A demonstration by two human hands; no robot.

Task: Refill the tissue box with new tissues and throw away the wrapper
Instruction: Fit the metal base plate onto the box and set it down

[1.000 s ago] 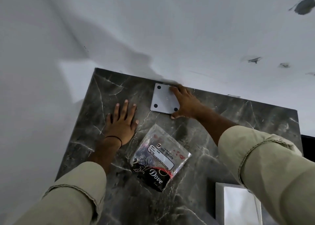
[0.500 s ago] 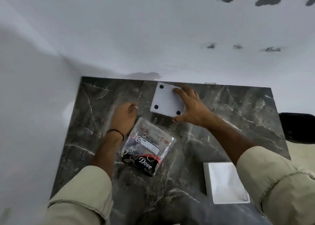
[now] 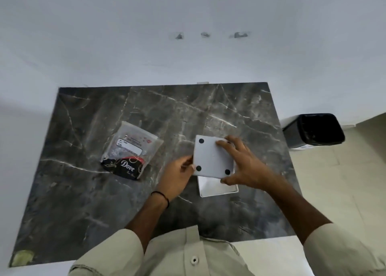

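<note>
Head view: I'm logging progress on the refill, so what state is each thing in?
Base panel: off the box, held over it in both hands, feet side up.
Tissue box: open, upside down on the counter.
Wrapper: lying flat on the counter, looks empty.
Bin: open, black liner.

A white square base panel (image 3: 211,157) with black round feet at its corners is held tilted at frame centre, above the open white tissue box (image 3: 217,189). A flattened clear wrapper (image 3: 130,150) printed "Dove" lies left of centre.
</note>
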